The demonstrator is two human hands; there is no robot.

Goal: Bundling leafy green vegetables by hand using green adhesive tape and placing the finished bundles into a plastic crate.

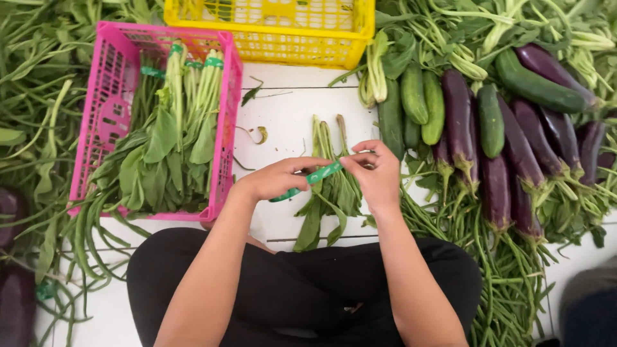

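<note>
Green tape strip [315, 177] stretched between both hands over a small bunch of leafy greens [331, 186] on the white floor [289, 115].

Head view: left hand [273, 180] and right hand [376, 173] each pinch an end of the tape, held taut across the stems as if to bind them. Tied bunches fill the pink crate [222, 128] beside the left hand; eggplants [495, 154] and cucumbers [421, 96] lie by the right.

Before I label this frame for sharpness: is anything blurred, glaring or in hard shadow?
Head view: light is soft and even, no hard shadows; the white floor is bright but not blown out; both hands, left hand and right hand, and green tape look sharp; edges bend slightly.
</note>
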